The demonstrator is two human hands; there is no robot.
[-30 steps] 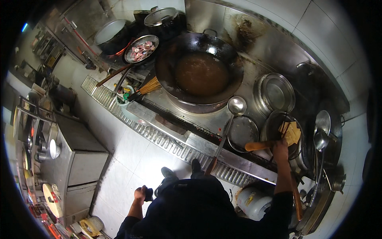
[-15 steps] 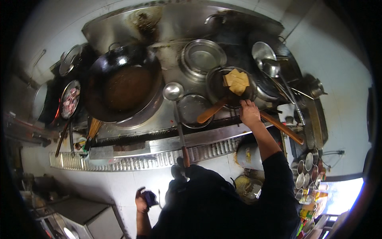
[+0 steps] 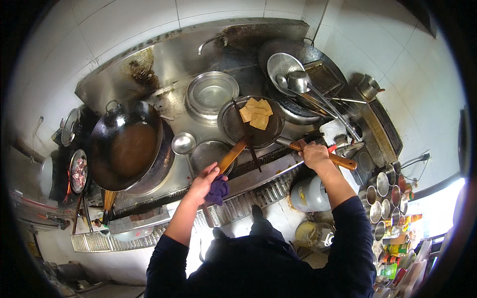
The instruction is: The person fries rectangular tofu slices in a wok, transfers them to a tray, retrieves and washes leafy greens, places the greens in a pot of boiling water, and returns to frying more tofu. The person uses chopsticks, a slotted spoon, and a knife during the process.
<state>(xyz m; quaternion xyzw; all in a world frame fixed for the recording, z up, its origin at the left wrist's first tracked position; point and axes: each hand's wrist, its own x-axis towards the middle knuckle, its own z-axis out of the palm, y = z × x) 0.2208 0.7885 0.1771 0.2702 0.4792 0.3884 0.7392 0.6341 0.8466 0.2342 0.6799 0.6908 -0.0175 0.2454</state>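
Observation:
My right hand grips the long wooden handle on the right side of a round dark strainer. Several flat yellow square slices lie heaped in it. My left hand holds a bunched purple cloth, its thumb and forefinger at the end of a second wooden handle that slants down-left from the strainer. Whether those fingers press on that handle, I cannot tell. A dark thin rod crosses the strainer. Just left, a steel ladle rests on the stove.
A big black wok with brown liquid stands at left, beside a strainer of reddish-white pieces near a flame. Stacked steel basins sit behind. At right are a perforated skimmer, ladles and seasoning cups. A grated gutter runs along the front.
My left hand has come up from beside my body with the purple cloth to the nearer wooden handle. My right hand has moved from the strainer's edge onto the right-hand handle. The view has shifted.

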